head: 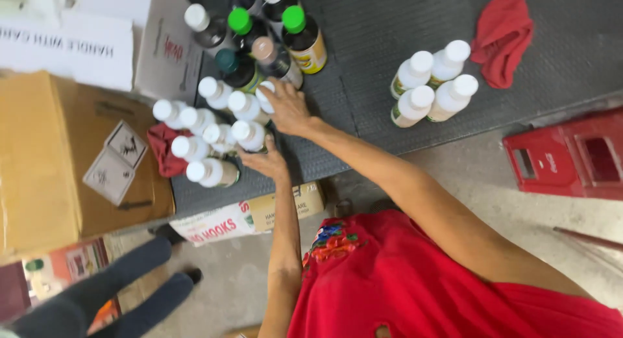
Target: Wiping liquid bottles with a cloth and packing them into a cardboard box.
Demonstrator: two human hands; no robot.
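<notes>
Nearest to me is the red garment (pixel 415 279) I wear, with both bare forearms reaching out over the dark ribbed worktop (pixel 363 46). My left hand (pixel 265 162) rests at the near edge of a cluster of white-capped bottles (pixel 214 133), fingers loosely curled against the closest ones; I cannot tell whether it grips any of them. My right hand (pixel 285 107) lies just beyond, fingers spread and pressed against the far side of the same cluster, touching a white cap. A red cloth (pixel 163 150) is tucked against the cluster's left side, beside a brown cardboard box (pixel 52 156). Below the worktop edge, cartons (pixel 253 216) sit on the concrete floor (pixel 480 175), and another person's dark-trousered legs (pixel 110 292) stand at lower left. Further out, darker bottles with green caps (pixel 285 36) stand behind the cluster. Well apart to the right stand four white bottles (pixel 431 81) together, with a second red cloth (pixel 503 36) past them and a red crate (pixel 571 156) on the floor.
</notes>
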